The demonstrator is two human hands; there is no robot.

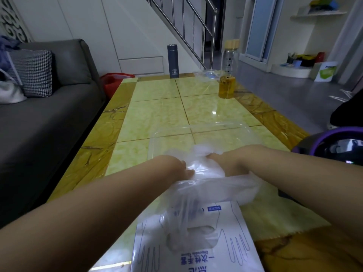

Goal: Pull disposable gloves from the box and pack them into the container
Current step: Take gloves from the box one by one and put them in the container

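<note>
A white glove box (196, 252) with blue print lies at the near table edge, and thin clear gloves (188, 228) spill from its slot. A clear plastic container (204, 138) sits just beyond it on the table. Over the container's near edge both hands meet on a crumpled bundle of clear gloves (204, 163). My left hand (176, 165) holds the bundle from the left, fingers tucked into the plastic. My right hand (227, 161) grips it from the right. The plastic hides most of the fingers.
A yellow tiled table (161, 114) carries a glass bottle of amber liquid (227, 75), a dark flask (172, 61) and a clear lid (208, 74) at the far end. A grey sofa (49, 114) stands left. A purple-rimmed black object (334, 146) sits right.
</note>
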